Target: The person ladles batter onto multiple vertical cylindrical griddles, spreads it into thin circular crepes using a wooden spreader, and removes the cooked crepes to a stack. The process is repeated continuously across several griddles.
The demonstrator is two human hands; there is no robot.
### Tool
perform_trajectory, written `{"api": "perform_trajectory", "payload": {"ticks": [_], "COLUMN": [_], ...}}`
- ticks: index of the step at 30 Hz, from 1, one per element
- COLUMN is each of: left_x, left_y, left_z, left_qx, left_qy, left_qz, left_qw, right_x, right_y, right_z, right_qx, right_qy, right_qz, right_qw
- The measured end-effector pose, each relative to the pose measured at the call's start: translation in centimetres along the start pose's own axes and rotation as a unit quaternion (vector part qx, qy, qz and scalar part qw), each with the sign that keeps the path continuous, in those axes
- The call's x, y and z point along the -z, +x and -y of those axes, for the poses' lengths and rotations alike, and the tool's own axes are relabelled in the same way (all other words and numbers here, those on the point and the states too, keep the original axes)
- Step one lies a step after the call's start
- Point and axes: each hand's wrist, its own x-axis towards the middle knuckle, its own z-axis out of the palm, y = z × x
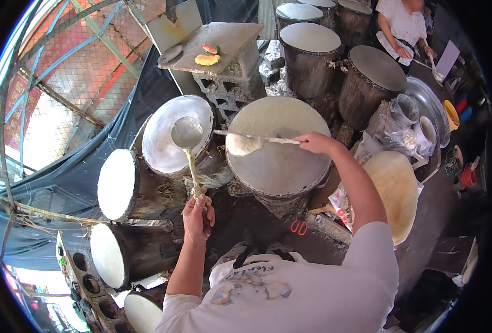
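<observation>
My left hand (198, 216) grips the batter-crusted handle of a metal ladle (187, 132). The ladle's bowl is over a wide basin (156, 139) coated in whitish residue. In my right hand (314, 142) is a long thin spreading stick (250, 135), its near end caked with batter. The stick lies across a large round griddle (279, 175) on a drum stove. A thick pool of pale batter (244, 145) sits at the griddle's left, along the stick. Beyond the stick, a thin pale layer covers the far side; the near side looks greyer and bare.
Several drum stoves, such as one with a pale top (310, 37), stand around me. Blocks support a board (233, 37) with food pieces. At right lie a stack of large round flatbreads (391, 195) and plastic bags (395, 120). Red-handled scissors (299, 227) lie low. Another person (402, 25) works far right.
</observation>
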Motion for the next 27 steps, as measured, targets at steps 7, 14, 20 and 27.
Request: {"api": "perform_trajectory", "payload": {"ticks": [7,14,20,27], "left_x": [1.7,5.7,8.2,13.6], "left_y": [0.7,3.2,4.4,5.7], "left_z": [-0.4,-0.7,-3.2,-5.1], "left_qx": [0.022,0.056,0.111,0.134], "left_qy": [0.002,0.018,0.079,0.113], "left_qz": [0.028,0.092,0.143,0.17], "left_qw": [0.999,0.994,0.98,0.97], "right_x": [-1.4,-17.3,-28.3,-35.2], "right_y": [-8.1,-12.6,3.5,1.0], "right_z": [0.2,8.8,21.8,24.9], "right_qx": [-0.018,-0.19,-0.151,-0.165], "right_qy": [0.028,0.302,0.562,0.656], "right_qz": [-0.028,-0.219,-0.308,-0.387], "right_qw": [0.999,0.908,0.753,0.627]}}
